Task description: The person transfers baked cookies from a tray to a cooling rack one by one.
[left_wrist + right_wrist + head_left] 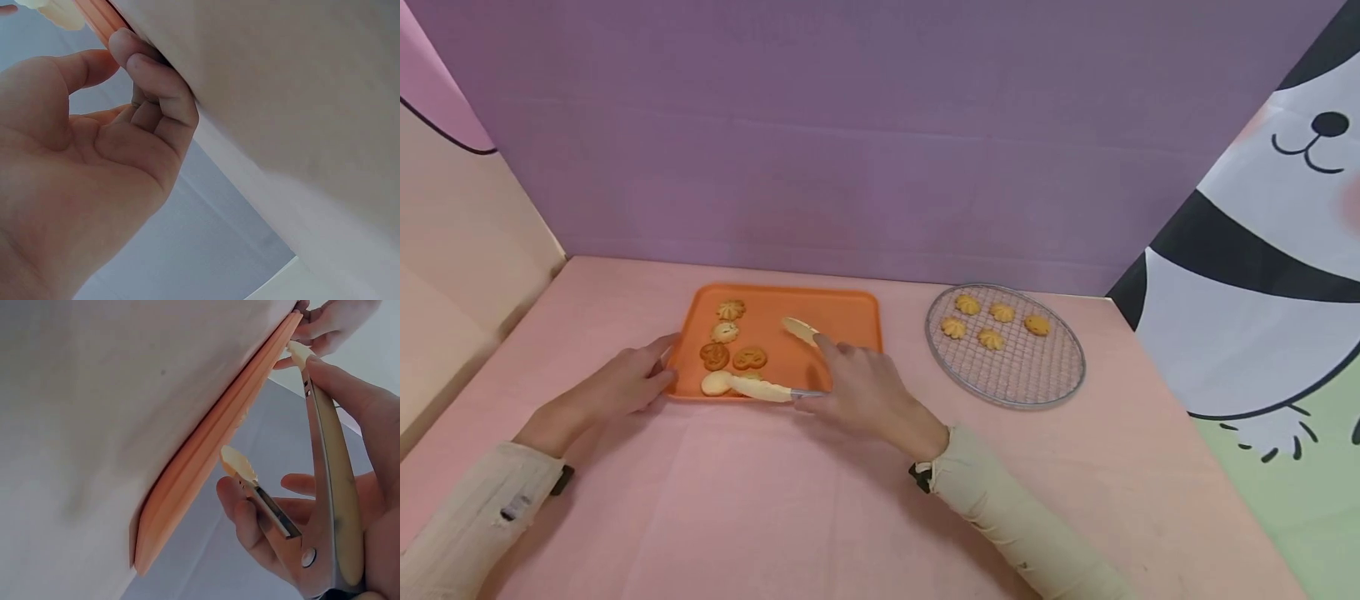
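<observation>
My left hand [628, 379] grips the left edge of an orange tray [842, 310]; the left wrist view shows thumb and fingertips at the rim. Over the tray, my right hand [868, 392] holds metal tongs [324, 462] with cream tips, their two arms spread wide. One tip overlaps the front cookies in the head view, while the other hangs over the tray's middle. Along the tray's left side lie a ridged cookie [730, 309], a round speckled one [725, 332], two brown pretzel-shaped cookies [714, 356] and a plain pale cookie [716, 383]. Another cookie is partly hidden behind the tongs.
To the right of the tray is a round wire rack [1022, 367] bearing several ridged cookies [991, 338] and a speckled oval cookie [1037, 325] near its back right. A pink cloth [760, 517] covers the table, and a purple backdrop [850, 167] rises behind it.
</observation>
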A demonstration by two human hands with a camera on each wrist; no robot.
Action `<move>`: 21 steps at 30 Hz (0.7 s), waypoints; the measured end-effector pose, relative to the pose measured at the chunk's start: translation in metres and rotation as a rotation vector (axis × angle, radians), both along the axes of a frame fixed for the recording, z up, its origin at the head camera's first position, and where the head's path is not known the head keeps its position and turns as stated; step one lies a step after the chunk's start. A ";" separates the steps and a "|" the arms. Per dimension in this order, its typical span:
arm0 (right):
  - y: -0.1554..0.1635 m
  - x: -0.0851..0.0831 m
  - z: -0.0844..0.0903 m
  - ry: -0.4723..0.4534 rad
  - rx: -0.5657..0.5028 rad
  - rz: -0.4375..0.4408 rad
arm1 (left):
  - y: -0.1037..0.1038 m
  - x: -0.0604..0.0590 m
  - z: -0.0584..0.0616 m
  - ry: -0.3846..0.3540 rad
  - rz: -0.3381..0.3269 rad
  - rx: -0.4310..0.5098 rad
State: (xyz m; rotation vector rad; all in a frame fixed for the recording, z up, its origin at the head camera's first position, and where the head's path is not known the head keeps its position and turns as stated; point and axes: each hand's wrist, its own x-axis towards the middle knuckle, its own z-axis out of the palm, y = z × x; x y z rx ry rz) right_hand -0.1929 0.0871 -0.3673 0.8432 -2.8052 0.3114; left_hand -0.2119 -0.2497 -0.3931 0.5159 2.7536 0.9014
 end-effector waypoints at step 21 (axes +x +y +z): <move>0.009 -0.006 0.003 -0.060 0.025 -0.055 | 0.000 0.001 0.000 -0.013 0.005 0.011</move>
